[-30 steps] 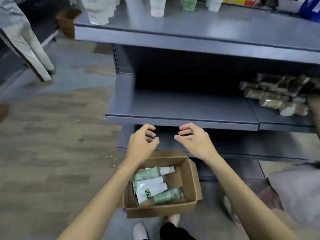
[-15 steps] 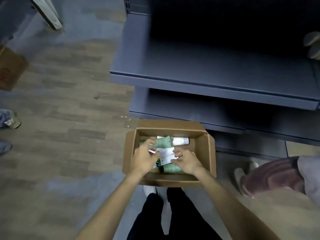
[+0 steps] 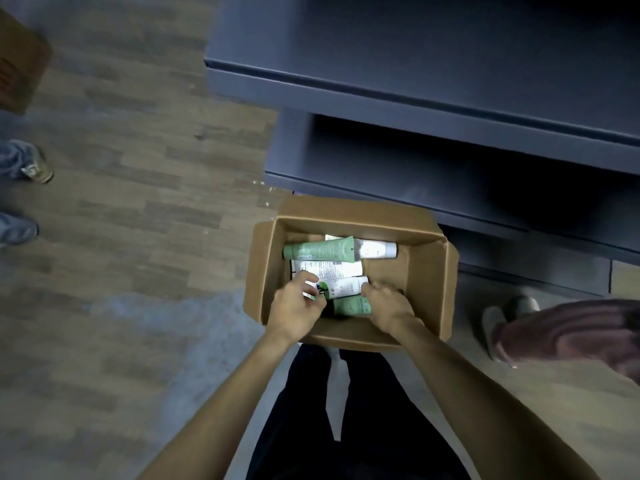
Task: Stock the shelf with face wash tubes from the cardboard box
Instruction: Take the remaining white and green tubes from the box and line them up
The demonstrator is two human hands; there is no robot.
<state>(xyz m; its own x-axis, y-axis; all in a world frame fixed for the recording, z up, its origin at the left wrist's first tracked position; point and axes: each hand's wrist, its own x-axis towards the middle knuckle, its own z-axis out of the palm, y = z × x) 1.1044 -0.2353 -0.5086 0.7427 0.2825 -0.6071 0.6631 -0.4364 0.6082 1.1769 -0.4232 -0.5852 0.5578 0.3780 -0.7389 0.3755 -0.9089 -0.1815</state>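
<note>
Both hands in cardboard box (image 3: 426, 271): left hand (image 3: 297, 304) pinches white tube (image 3: 341, 285), right hand (image 3: 386, 306) grips green tube (image 3: 351, 305). Another green tube (image 3: 318, 251) beyond fingers. Label print unreadable.

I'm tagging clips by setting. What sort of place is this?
Probably a shop aisle: bare grey metal shelves, a cardboard box of tubes on the wood-look floor, and other people's shoes nearby.

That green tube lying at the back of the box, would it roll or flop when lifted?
The green tube looks flattened toward one end, so it probably won't roll far. It likely bends a little when squeezed. It seems light, being small beside the left hand.
</note>
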